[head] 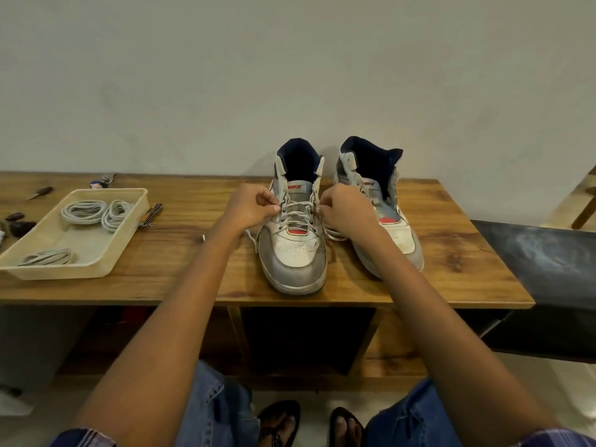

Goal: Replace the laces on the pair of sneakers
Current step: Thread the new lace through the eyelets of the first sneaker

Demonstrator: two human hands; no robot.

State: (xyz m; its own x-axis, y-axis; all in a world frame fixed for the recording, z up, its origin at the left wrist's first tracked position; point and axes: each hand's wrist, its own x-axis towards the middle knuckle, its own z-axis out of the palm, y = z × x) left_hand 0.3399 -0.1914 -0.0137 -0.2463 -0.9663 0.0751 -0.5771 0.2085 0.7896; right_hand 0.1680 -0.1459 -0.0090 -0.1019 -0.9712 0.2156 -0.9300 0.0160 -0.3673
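Desk [180, 279]: wooden, carries everything; take the near sneaker [295, 240] as your landmark, toe toward you, standing upright. Second sneaker [383, 201] sits just right of it, angled outward, with no lace visible in its upper eyelets; its lower rows are hidden behind your right hand. Tray [96, 262], well left of the landmark, holds three coiled laces [84, 211]; whether these are the old set or the new cannot be told from here. Your left hand [250, 209] pinches the lace [295, 214] at the landmark's left eyelet row; your right hand [343, 211] is curled on the lace at the right row, fingertips hidden from this angle. Several crossings already sit across the tongue, with the upper eyelets open. Judgement: you are mid-lacing the first shoe. To do it well, draw both ends with even tension so the tails stay equal, keep each crossing flat and untwisted, and steady the shoe so it does not skid. Loose lace trails on the desk either side of the landmark; watch it does not snag.
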